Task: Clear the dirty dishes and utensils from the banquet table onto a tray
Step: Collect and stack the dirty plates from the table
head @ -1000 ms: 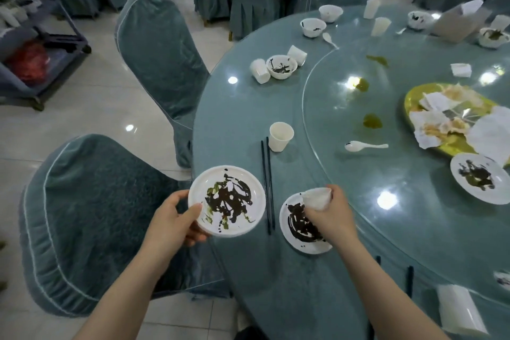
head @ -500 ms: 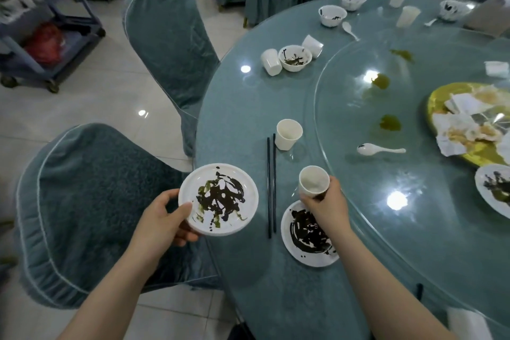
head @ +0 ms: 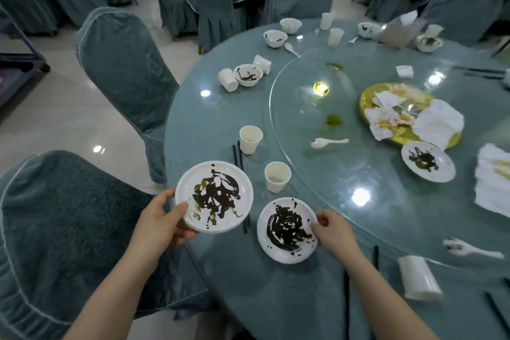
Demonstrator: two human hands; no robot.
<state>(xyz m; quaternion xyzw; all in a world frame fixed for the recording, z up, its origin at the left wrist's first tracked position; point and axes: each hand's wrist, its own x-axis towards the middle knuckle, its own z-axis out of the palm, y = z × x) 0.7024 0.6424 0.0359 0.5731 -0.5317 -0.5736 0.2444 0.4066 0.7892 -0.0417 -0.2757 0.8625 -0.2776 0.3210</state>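
Observation:
My left hand (head: 162,222) grips the rim of a white plate (head: 214,196) smeared with dark sauce and holds it over the table's near edge. A second sauce-smeared plate (head: 287,230) lies on the round teal table (head: 209,124). My right hand (head: 332,230) touches this plate's right rim with curled fingers. A white cup (head: 277,176) stands upright just beyond that plate, free of my hand. Black chopsticks (head: 239,157) lie between the plates, partly hidden under the held one. Another cup (head: 250,139) stands further back.
On the glass turntable (head: 358,174) lie a white spoon (head: 328,142), a yellow platter with napkins (head: 397,116) and a dirty plate (head: 427,161). Bowls (head: 247,74) and tipped cups (head: 228,79) sit at the far rim. Covered chairs (head: 127,69) stand left. A tipped cup (head: 418,277) lies right.
My right hand set the cup down on the table beyond the second plate, let it go and moved back to that plate's right rim. My left hand still holds its plate.

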